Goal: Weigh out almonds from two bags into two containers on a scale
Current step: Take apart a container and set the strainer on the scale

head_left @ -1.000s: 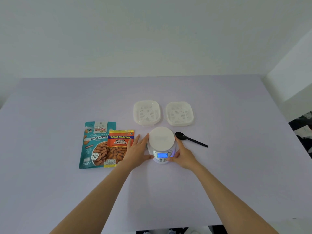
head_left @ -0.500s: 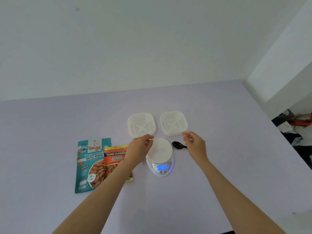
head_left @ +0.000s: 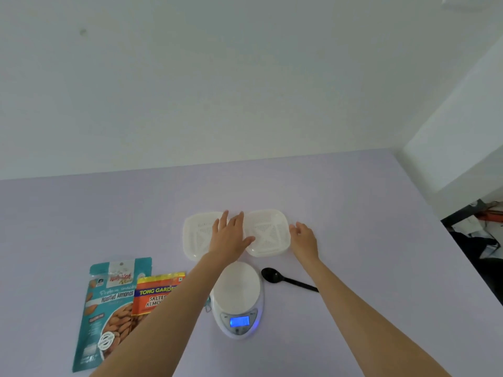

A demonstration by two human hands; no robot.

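Flanking the right container (head_left: 268, 232), left hand (head_left: 230, 239) spreads flat, right hand (head_left: 304, 240) loosely curled, neither gripping.

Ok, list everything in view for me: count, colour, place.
scale: 1, white, blue display lit, near centre
left container: 1, white, beyond the scale
right container: 1, white, right of left container
spoon: 1, black, right of scale
roasted almonds bag: 1, teal, left of scale
salted almonds bag: 1, orange, overlapping roasted almonds bag
table: 1, lilac
left hand: 1, fingers straight, at right container's left edge
right hand: 1, at its right edge
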